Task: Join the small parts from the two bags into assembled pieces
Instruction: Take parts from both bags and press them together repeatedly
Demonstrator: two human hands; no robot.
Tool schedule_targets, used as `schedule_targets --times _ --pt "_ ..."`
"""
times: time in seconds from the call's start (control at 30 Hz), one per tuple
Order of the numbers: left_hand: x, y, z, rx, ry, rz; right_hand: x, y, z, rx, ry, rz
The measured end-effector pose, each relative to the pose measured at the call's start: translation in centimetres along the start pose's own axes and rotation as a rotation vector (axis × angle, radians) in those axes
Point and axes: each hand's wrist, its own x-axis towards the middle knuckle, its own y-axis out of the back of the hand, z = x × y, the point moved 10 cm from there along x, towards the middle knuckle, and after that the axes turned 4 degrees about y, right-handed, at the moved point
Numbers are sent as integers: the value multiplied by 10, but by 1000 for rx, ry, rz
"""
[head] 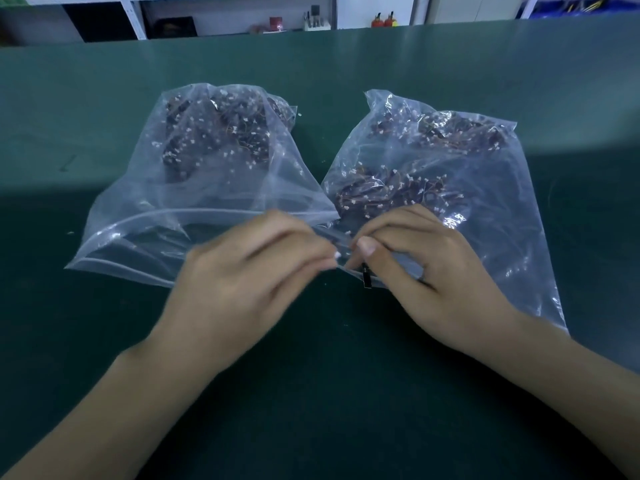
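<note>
Parts first: the right hand (427, 271) pinches a small black part (366, 278) between thumb and forefinger, and it hangs just below the fingertips. The left hand (249, 271) has its fingers curled and pinched on what looks like a tiny white connector (336, 254), right up against the right thumb. That hand is motion-blurred, so I can't swear to what's in it.

Looks to me like the mating step, two bits brought tip to tip between the hands. Next move probably needs the white end lined up square with the black part and pushed home without bending anything. Small stuff, so slipping is the risk.

Just beyond the left knuckles is the left bag (194, 188), mouth toward the hands, its dark wired pieces piled at the far end. Beyond and under the right hand is the right bag (485, 188), same sort of contents, edges of the two touching just past the pinch. Everything sits on a green table (104, 341); shelves (138, 15) far behind.
</note>
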Motion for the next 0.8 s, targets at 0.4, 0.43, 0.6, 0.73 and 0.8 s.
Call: schedule_targets --times 0.4,0.43,0.6,0.73,0.8 --pt "-6 -18 18 -163 10 21 -2 -11 11 472 -216 -20" --pt "-6 -18 17 -151 15 23 -1 -12 10 438 -200 -40" --pt "-6 -17 13 -97 52 45 -1 -13 11 438 -211 -52" --pt "-7 -18 9 -127 75 39 -2 -11 13 396 -211 -29" --pt "-6 -17 8 -179 85 39 -3 -11 16 356 -218 -23"
